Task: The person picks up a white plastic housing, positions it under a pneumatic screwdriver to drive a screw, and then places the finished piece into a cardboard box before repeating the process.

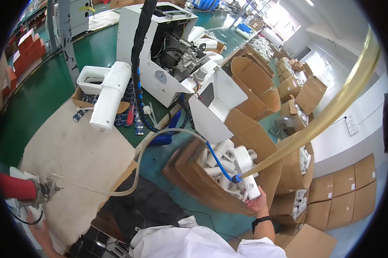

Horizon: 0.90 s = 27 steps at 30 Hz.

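At the right, my right hand (pixel 257 202) grips the lower end of a white plastic housing (pixel 245 172), held over an open cardboard box (pixel 189 185) of similar white parts (pixel 222 157). A dark band circles that wrist. At the far left, my left hand (pixel 34 218) is beside a white plastic piece (pixel 17 174), below a red cylindrical tool (pixel 15 187) with a metal tip. Its fingers are mostly hidden, so its hold is unclear. A cardboard-covered worktop (pixel 73 150) lies beside it. A white handheld device with a loop handle (pixel 110 96) stands at its far edge.
A white machine with an exposed mechanism (pixel 177 56) stands ahead. A clear hose (pixel 136 172) curves over the worktop, and a yellowish tube (pixel 314 124) crosses the right side. Blue small parts (pixel 139 127) lie by a red-handled tool (pixel 131 115). Cartons (pixel 340 193) are stacked at right.
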Available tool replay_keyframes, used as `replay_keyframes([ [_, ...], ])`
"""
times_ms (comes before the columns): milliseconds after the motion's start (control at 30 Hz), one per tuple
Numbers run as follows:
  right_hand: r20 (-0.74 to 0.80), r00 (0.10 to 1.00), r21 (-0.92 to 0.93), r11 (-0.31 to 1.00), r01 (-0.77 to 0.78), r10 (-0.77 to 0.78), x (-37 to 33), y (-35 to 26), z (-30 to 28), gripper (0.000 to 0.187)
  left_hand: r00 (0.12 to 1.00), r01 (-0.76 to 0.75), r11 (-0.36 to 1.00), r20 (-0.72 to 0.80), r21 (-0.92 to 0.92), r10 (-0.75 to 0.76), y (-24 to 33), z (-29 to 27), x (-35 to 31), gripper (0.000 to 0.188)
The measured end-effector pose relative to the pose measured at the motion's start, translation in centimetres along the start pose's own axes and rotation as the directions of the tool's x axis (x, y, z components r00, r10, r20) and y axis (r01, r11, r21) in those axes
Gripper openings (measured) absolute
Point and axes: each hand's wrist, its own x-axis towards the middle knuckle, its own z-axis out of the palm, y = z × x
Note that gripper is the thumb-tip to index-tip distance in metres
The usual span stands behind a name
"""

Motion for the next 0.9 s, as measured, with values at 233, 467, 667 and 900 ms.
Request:
replay_keyframes([
  [233, 0.353, 0.617, -0.853, 0.513, -0.097, 0.704, 1.7, -1.9, 11.1, 0.056, 0.827, -0.090, 0.950, 0.509, -0.298, 0.238, 16.1, -1.5, -6.4, 0.083],
  [467, 0.760, -0.020, -0.430, 0.526, 0.734, 0.649, -7.9, 5.0, 38.7, 0.066, 0.703, -0.626, 0.780, 0.422, -0.015, 0.572, 22.7, -1.0, -1.9, 0.086],
  [667, 0.887, -0.193, 0.276, 0.146, 0.950, -0.420, -16.3, 16.9, 58.3, 0.082, 0.665, -0.738, 0.659, 0.323, 0.146, 0.673, 24.1, 1.4, 0.5, 0.074],
  [900, 0.969, 0.096, 0.049, 0.560, 0.827, -0.227, -16.8, 21.4, 66.9, 0.048, 0.712, -0.699, 0.693, 0.253, 0.175, 0.655, 24.2, 2.4, 0.3, 0.065],
])
